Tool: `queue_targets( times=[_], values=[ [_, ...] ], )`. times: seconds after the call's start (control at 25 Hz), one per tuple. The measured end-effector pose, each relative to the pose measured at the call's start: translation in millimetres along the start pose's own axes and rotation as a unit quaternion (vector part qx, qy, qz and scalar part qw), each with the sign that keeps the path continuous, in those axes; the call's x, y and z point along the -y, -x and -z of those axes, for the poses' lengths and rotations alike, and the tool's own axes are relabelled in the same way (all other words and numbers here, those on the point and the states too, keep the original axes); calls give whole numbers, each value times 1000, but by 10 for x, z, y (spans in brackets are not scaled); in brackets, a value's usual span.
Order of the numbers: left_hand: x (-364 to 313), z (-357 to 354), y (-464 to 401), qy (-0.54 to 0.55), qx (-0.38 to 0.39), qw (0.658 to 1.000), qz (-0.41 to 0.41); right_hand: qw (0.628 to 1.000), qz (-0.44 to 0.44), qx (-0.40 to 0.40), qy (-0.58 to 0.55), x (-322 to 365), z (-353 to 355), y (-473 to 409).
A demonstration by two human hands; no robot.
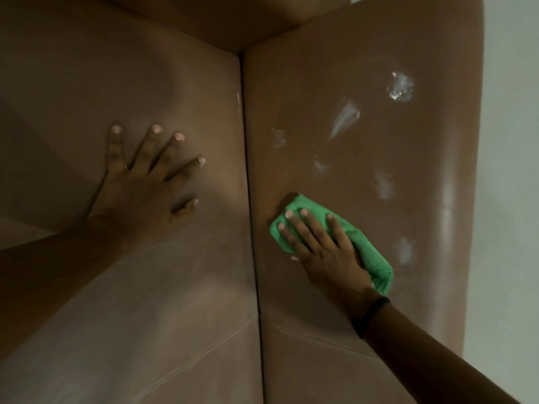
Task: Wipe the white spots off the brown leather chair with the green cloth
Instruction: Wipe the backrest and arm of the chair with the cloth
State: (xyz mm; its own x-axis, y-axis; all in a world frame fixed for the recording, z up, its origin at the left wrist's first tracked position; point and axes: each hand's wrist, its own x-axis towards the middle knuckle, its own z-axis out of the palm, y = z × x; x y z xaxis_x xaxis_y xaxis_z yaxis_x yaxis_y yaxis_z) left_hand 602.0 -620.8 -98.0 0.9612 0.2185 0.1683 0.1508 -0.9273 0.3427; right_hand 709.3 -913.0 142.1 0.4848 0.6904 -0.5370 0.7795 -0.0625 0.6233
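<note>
The brown leather chair (335, 83) fills the head view, with a dark seam running down between its left panel and right panel. My right hand (323, 249) presses the folded green cloth (370, 255) flat against the right panel, just right of the seam. Several white spots lie on that panel above and right of the cloth: a bright patch (401, 87), a streak (345, 118), and fainter smears (383, 185). My left hand (145, 182) rests flat on the left panel with its fingers spread, holding nothing.
A pale wall (510, 170) borders the chair's rounded right edge. A dark band sits on my right wrist (369, 316). Stitched seams cross the lower leather panels (204, 345).
</note>
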Motion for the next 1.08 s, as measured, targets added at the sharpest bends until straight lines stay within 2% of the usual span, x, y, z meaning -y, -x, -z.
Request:
queue_targets(
  times=[0.08, 0.2, 0.28, 0.4, 0.48, 0.6, 0.68, 0.76, 0.84, 0.96, 1.08],
  values=[
    [-4, 58, 10, 15, 3, 1000, 11, 1000, -12, -3, -2, -163, 37, 237],
    [-27, 59, 18, 36, -10, 999, 0, 997, -72, -22, -17, -291, 84, -187],
    [-25, 34, 17, 48, -14, 998, -36, 999, -46, -20, -11, -182, 40, -349],
    [-21, 54, 12, 61, -15, 997, -55, 999, 32, -7, 21, -95, -58, 253],
    [-40, 107, 23, 74, -15, 996, -49, 1000, 15, 1, 17, -253, -26, 454],
    [-66, 79, 23, 80, -11, 996, -39, 999, -40, -12, 1, -297, 1, 130],
    [-34, 67, 19, 86, -10, 995, -42, 1000, -3, 2, 14, -173, -19, 167],
    [-28, 77, 15, 93, -17, 995, -32, 998, 46, 10, 34, -198, -35, 568],
    [-33, 95, 38, 98, -26, 995, -13, 1000, -1, 10, 21, -419, 71, 743],
    [-229, 82, 35, 93, -40, 995, 25, 994, -112, -7, -2, -588, 175, 292],
    [-317, 16, 31, 88, -31, 995, 41, 997, -70, 7, -3, -444, 165, 151]
  ],
)
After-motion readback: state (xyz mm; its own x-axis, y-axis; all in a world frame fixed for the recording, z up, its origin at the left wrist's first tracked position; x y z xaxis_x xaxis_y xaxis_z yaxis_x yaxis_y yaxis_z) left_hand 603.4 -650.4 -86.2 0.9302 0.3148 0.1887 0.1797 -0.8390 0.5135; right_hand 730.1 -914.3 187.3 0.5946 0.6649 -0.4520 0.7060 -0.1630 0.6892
